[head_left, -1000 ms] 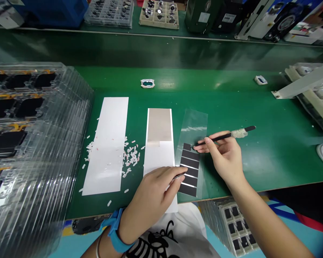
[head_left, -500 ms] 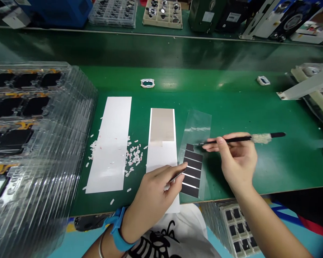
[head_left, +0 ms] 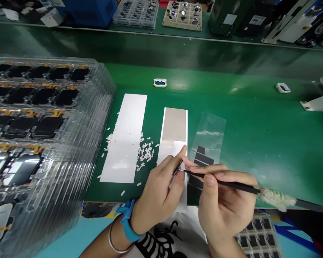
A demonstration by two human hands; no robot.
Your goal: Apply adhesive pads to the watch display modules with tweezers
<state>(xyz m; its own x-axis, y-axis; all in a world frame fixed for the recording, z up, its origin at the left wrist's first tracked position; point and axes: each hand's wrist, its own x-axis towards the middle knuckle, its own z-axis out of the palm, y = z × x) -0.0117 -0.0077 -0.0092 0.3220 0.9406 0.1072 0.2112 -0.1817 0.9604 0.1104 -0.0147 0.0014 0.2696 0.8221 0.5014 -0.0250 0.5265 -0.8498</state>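
My left hand (head_left: 160,191) pinches a small dark flat piece (head_left: 178,167) between thumb and forefinger; its exact kind is hard to make out. Black tweezers (head_left: 238,185), wrapped in pale tape near the rear end, are gripped in my right hand (head_left: 226,204). Their tip reaches the dark piece at my left fingertips. Under the hands lie a white strip of backing paper with beige adhesive film (head_left: 174,123) on its far part, and a clear sheet (head_left: 210,133) bearing black rectangular stickers (head_left: 204,157). My right hand hides some of the stickers.
On the left, a white sheet (head_left: 123,139) lies among scattered white scraps (head_left: 145,152). Tall stacked clear trays (head_left: 97,107) hold dark screens. Small white frames (head_left: 160,83) sit toward the back, below a shelf with boxes and parts trays (head_left: 182,16).
My right hand has moved left with the tweezers, from the top of the black stickers to my left fingertips. The view has turned slightly left.
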